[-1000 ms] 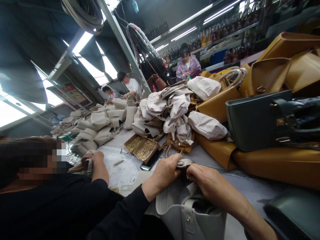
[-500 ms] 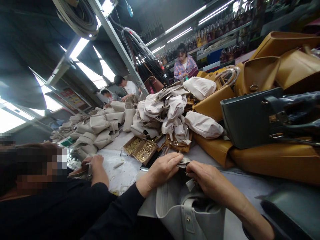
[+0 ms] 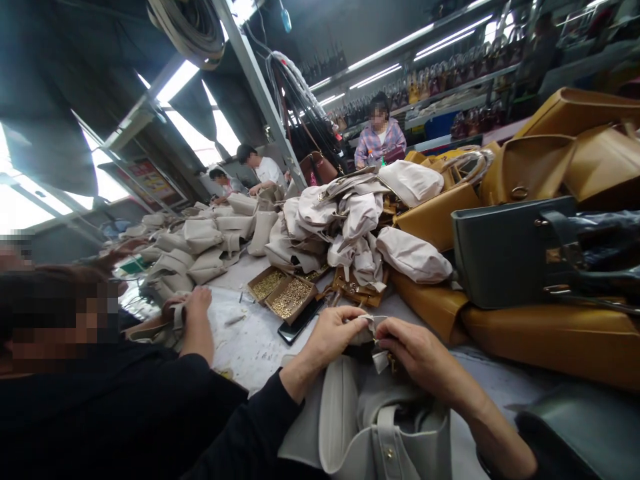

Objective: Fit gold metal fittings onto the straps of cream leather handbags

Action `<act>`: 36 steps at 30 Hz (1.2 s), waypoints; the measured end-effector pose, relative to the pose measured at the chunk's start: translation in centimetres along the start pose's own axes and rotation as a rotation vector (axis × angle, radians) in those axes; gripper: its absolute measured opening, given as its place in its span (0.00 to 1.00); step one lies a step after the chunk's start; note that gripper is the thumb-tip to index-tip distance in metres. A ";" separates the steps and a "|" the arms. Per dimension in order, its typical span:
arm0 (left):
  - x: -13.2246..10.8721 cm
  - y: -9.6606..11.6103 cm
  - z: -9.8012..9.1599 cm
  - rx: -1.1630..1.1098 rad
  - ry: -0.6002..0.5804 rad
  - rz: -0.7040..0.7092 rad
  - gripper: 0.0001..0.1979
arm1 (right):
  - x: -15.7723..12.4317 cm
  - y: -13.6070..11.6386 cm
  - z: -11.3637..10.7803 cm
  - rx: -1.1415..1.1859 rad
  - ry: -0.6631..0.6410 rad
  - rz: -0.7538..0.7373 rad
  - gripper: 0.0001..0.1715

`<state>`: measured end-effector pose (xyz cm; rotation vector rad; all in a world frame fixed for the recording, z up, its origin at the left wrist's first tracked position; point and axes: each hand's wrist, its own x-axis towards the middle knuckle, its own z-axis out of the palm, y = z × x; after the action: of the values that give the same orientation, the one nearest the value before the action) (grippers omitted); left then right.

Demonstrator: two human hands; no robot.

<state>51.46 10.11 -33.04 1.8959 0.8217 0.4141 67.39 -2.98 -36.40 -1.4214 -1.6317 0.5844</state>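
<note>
Grey, leather-like material is shown by the bag, which is placed at five o'clock from the view's centre, below both hands. A thin pale strip is pinched between thumb and fingers of the left hand; it is also held by the curled fingers of the right hand, whose tips are partly hidden. Light weight and soft, bending walls may be expected, with slipping or breakage judged unlikely. Firm hold should be offered by the front strap. Small gold pieces are heaped at eleven o'clock from the bag
</note>
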 end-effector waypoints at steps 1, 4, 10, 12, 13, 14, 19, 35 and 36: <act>0.0 0.0 0.1 -0.025 0.018 -0.022 0.15 | -0.1 -0.6 0.1 -0.049 0.008 0.010 0.08; -0.1 0.1 0.6 -0.072 0.089 -0.056 0.13 | -0.5 -2.4 0.4 -0.225 0.034 -0.004 0.08; -0.2 0.1 1.1 -0.140 0.150 -0.106 0.09 | 0.0 -1.2 1.4 -0.268 0.188 -0.008 0.07; -0.2 0.1 1.3 -0.142 0.157 -0.092 0.08 | -0.1 -0.3 1.8 -0.318 0.201 -0.022 0.06; -0.1 0.1 1.4 -0.148 0.163 -0.086 0.08 | -0.2 0.0 2.0 -0.349 0.191 -0.039 0.06; -0.1 0.1 1.4 -0.158 0.164 -0.084 0.07 | -0.4 0.2 2.2 -0.379 0.182 -0.055 0.05; 0.0 0.2 1.9 -0.212 0.171 -0.097 0.08 | -1.2 0.3 2.8 -0.398 0.301 -0.076 0.06; -0.3 0.1 2.0 -0.255 0.179 -0.113 0.09 | -0.9 0.9 3.1 -0.333 0.441 -0.047 0.08; -0.3 0.1 2.0 -0.258 0.179 -0.114 0.09 | -1.0 0.9 3.1 -0.331 0.442 -0.049 0.07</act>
<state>52.49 8.59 -33.87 1.5821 0.9414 0.5953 65.26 -3.09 -39.00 -1.6043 -1.4380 -0.0396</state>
